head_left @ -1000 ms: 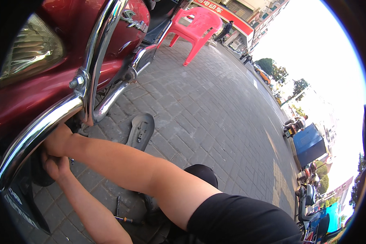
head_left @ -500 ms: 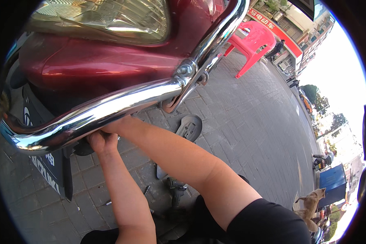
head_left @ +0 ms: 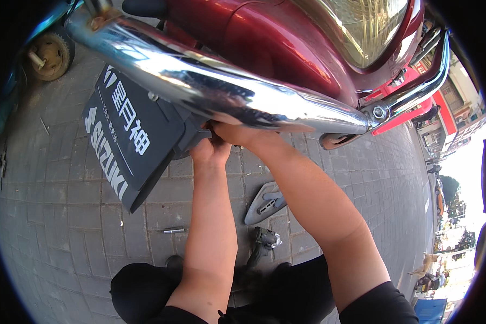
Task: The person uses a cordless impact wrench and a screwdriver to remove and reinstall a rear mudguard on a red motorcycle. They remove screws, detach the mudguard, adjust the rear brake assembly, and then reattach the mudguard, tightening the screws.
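Observation:
My left hand [head_left: 208, 153] is under the chrome crash bar [head_left: 243, 90] at the front of a dark red motorbike or scooter [head_left: 286, 46]. Its fingers curl inward beside the dark mudguard [head_left: 137, 137], which carries white lettering. What they grip is hidden. My right hand [head_left: 233, 134] comes in from the right and meets the left just below the bar. Bar and left hand cover most of its fingers. Above, the yellowed headlight [head_left: 362, 29] shows at the top edge.
On the grey paving lie a cordless power tool [head_left: 263, 243], a short metal rod or socket [head_left: 174, 231] and a grey moulded plastic piece [head_left: 265, 204]. A wheel [head_left: 51, 56] stands far left. A pink-red plastic chair [head_left: 402, 120] is behind the bar; a tan dog [head_left: 427, 263] at far right.
My view has swung left and turned, so the vehicle appears farther right and more of the mudguard shows. Both hands stay together under the bar.

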A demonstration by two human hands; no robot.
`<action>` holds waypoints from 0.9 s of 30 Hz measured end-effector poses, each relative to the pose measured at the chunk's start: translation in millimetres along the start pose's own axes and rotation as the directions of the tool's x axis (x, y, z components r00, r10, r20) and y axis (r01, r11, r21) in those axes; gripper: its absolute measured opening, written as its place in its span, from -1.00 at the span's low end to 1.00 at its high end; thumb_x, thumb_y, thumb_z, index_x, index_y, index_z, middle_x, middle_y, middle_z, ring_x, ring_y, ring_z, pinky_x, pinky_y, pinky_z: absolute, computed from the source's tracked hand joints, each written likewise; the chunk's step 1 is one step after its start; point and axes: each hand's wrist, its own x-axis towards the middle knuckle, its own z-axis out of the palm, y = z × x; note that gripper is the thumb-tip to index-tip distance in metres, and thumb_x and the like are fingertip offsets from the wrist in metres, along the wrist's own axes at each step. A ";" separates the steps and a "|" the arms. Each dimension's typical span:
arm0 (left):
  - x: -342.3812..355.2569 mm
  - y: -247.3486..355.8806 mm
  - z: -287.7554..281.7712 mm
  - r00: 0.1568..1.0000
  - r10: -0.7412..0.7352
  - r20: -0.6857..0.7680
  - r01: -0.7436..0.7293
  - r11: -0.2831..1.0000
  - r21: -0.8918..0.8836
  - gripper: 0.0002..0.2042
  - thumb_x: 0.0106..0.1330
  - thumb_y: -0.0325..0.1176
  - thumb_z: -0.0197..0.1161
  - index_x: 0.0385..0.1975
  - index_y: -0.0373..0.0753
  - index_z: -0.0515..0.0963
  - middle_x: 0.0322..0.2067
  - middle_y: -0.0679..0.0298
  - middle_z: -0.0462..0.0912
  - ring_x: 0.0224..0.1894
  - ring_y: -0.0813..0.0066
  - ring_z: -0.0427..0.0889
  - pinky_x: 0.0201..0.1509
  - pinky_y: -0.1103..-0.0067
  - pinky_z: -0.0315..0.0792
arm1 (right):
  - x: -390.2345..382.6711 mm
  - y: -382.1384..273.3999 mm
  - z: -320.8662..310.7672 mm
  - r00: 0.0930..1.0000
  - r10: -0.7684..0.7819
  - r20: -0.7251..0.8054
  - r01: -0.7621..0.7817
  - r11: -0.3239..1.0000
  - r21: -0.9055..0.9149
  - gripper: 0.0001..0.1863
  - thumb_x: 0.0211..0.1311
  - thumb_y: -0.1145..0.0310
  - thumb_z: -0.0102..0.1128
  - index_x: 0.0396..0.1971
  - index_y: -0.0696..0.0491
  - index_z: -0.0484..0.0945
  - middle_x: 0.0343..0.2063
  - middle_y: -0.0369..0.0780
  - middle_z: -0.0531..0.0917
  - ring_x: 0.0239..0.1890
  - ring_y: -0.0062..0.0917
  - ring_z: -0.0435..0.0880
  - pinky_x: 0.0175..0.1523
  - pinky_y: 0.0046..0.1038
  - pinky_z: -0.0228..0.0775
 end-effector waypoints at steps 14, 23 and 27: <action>13.7 3.4 -17.8 0.999 0.019 0.048 -0.025 0.992 0.121 -0.76 0.43 -0.31 -0.03 -0.18 -0.27 0.58 -0.18 0.28 0.66 -0.15 0.47 0.63 -0.10 0.54 0.56 | -2.4 -5.4 -0.7 0.984 0.084 -0.158 -0.113 0.976 -0.188 -0.66 0.05 0.29 0.19 -0.14 0.07 0.60 -0.14 -0.08 0.66 -0.06 -0.18 0.60 0.01 -0.29 0.42; 1.9 15.9 -24.7 0.999 -0.050 -0.018 0.053 0.949 0.309 -0.85 0.32 -0.31 0.16 -0.40 -0.25 0.54 -0.56 0.32 0.53 -0.52 0.53 0.44 -0.43 0.59 0.34 | -44.0 39.8 -13.1 0.952 0.262 -0.157 -0.193 0.914 0.357 -0.83 0.24 0.42 0.18 -0.32 0.24 0.60 -0.58 -0.25 0.63 -0.60 -0.64 0.52 -0.46 -0.52 0.39; -6.4 22.0 -57.3 0.990 0.087 -0.107 -0.003 0.792 0.611 -0.89 0.26 -0.34 0.23 -0.38 -0.24 0.55 -0.57 0.38 0.50 -0.54 0.53 0.42 -0.44 0.57 0.32 | -127.2 48.0 45.4 0.870 0.357 0.340 -0.438 0.876 0.203 -0.76 0.13 0.28 0.24 -0.28 0.13 0.66 -0.37 -0.10 0.67 -0.31 -0.35 0.63 -0.14 -0.36 0.48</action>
